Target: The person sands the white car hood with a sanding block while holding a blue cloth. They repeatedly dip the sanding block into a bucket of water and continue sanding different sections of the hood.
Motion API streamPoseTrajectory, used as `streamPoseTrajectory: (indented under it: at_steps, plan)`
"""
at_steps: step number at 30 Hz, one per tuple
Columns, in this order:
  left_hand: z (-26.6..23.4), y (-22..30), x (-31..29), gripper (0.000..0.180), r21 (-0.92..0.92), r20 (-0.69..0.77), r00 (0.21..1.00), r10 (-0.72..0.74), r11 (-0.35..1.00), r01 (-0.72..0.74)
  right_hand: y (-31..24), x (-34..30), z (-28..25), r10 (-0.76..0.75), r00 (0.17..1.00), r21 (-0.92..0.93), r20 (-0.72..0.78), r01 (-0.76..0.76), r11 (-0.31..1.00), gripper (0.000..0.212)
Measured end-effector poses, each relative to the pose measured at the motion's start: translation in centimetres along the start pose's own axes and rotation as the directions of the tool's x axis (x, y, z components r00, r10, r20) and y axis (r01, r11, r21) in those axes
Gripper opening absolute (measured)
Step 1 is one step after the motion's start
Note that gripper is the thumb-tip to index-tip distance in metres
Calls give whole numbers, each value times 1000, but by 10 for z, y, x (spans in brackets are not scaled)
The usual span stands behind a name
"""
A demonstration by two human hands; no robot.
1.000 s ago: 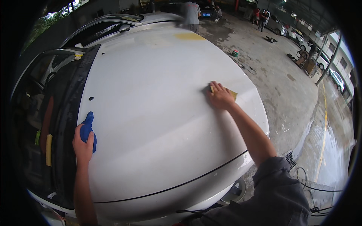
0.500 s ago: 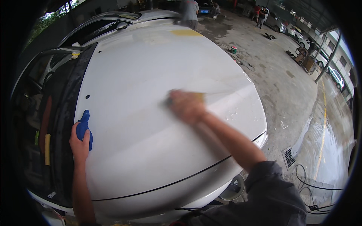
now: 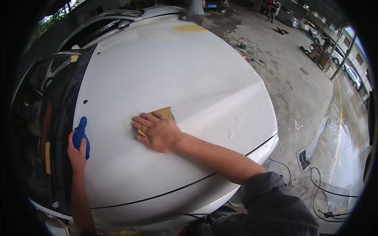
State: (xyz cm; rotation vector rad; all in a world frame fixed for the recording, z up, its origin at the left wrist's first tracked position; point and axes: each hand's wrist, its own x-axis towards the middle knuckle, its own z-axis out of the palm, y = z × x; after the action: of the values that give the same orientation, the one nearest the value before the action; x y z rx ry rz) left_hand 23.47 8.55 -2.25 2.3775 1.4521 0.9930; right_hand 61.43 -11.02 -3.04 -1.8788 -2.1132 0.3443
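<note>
A white car hood (image 3: 130,74) spreads out in front of me. My right hand (image 3: 159,133) lies on its middle, palm down, holding a yellow-brown sheet of sandpaper (image 3: 167,113) against the paint. Part of the sheet shows past my fingers; the rest is hidden under the hand. Over by the windshield edge, my left hand (image 3: 76,154) is closed around a soft-looking blue lump (image 3: 80,135) with a narrow end. I cannot make out exactly what the lump is. Its lower side rests at the hood's surface.
The dark windshield (image 3: 35,129) borders the hood at left. A yellow patch (image 3: 189,28) marks the hood's far end, near a standing person (image 3: 195,13). Another car (image 3: 145,13) stands beyond. On the concrete floor at right lie a drain grate (image 3: 303,159), cables (image 3: 327,192) and a small green can (image 3: 243,45).
My right hand has swept left and nearer across the hood with the sandpaper, and its blur is gone. My left hand stays on the blue lump. The view has shifted slightly.
</note>
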Motion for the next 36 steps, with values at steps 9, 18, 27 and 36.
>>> streamPoseTrajectory:
  at_steps: [9, 18, 27, 36]
  plan:
    - [9, 19, 4, 44, -69, -52, 995, 88, 993, -92, 197, -110, -48, 394, 831, 68, -394, -401, 913, 55]
    - [-3, 32, -28, 40, 34, 35, 909, 415, 909, -416, 85, -357, -66, 741, 121, 693, -661, -282, 664, 57]
    - [102, 400, -317, 57, -734, 381, 315, 869, 492, -469, 67, -632, 191, 957, -257, 958, -132, -282, 56, 63]
    - [459, 364, -645, 46, -398, 830, 213, 516, 814, -424, 128, -699, 520, 810, -213, 812, 547, -101, -575, 78]
